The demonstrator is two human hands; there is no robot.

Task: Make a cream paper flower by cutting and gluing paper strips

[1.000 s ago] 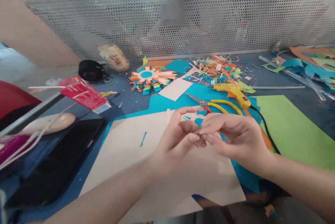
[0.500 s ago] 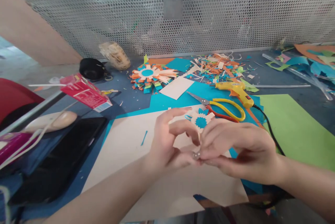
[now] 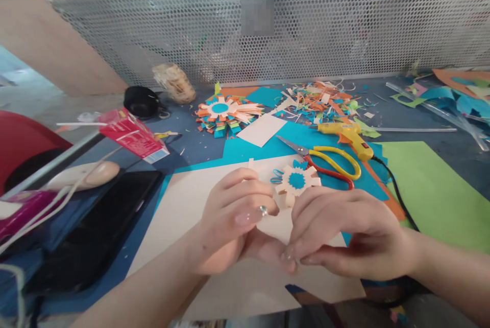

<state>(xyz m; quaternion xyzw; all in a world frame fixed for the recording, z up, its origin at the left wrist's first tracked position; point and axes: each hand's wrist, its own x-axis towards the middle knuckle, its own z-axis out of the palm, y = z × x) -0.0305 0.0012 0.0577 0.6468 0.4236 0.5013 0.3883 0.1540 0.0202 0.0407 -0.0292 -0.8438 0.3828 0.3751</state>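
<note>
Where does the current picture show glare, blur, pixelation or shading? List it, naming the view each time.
Head view: a pixelated grey square covers part of the perforated panel; head view: a bright glint sits on the left hand; head view: detail behind the panel is smeared; head view: the large pale sheet looks duller below the hands than at its upper left.

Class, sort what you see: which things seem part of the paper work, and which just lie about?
Likely in the paper work: cut-paper rosette, scissors, glue gun, pale sheet, green sheet.

Likely just lying about: pink carton, flat black device, black pouch.
</note>
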